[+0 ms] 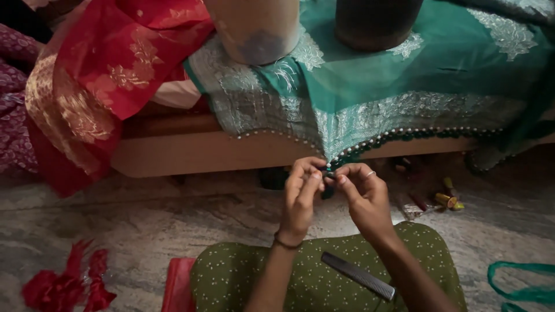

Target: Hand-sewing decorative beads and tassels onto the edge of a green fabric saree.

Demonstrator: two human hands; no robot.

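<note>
Far left of frame: maroon patterned cloth (13, 110) along the edge. Lower left, on the marbled grey stone floor (144, 225): crumpled red fabric scraps (63, 283). Just right of them, a flat red piece (176, 286) touching the person's knee.

Upper left: red cloth with gold embroidery (104, 75) draped over the end of a low wooden bed (191, 151), hanging down toward the floor.

Upper centre: two round vessels standing on the cloth, a pale one (254, 29) and a dark one (376, 22), tops cut off by the frame.

Teal cloth with silver embroidery (376, 81) covers the bed from centre to right. Its beaded border (404, 134) runs along the bed edge and dips to a corner at centre frame.

Centre: left hand (300, 193), fingers curled in, fingertips pinched on that hanging corner. Dark bangle on its wrist. Right hand (365, 193) touching it fingertip to fingertip, also pinched tight on the same corner, ring on one finger. Whatever small item sits between the fingertips is too small to tell.

Lower centre: lap in green dotted fabric (324, 277), black comb (358, 276) lying diagonally on it between the forearms.

Right of the hands, on the floor under the bed edge: small thread spools (448, 199) and clutter, dim.

Lower right corner: teal strip (520, 283) looped on the floor.

Room is dim, light falls mostly on the bed.
</note>
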